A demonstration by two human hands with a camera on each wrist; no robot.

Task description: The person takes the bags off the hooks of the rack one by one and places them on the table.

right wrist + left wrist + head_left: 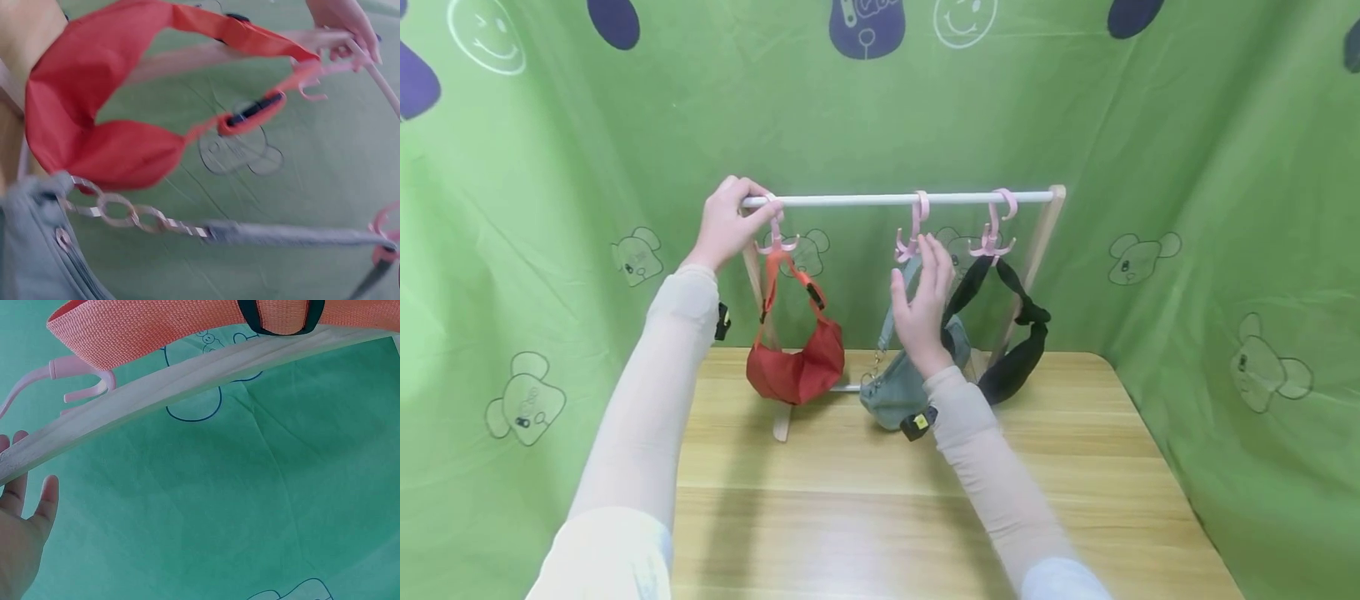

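Observation:
My left hand (730, 218) is at the rack's upper left corner, pinching a pink hook (777, 242) against the white rod (842, 201). A red bag (797, 367) hangs from that hook by its orange strap (156, 331). In the left wrist view, fingers (47, 503) show beside the wooden post (144, 394). My right hand (923, 308) is raised with fingers extended, overlapping the strap of a grey-blue bag (891, 392) just below the middle pink hook (916, 229). This bag's chain links (115, 209) show in the right wrist view; the right hand is outside it.
A black bag (1018, 367) with a knotted strap hangs from the right pink hook (992, 237). The rack's right wooden post (1047, 229) stands beyond it. Below is a wood-grain table (850, 508), enclosed by green printed cloth (1187, 208) at the back and sides.

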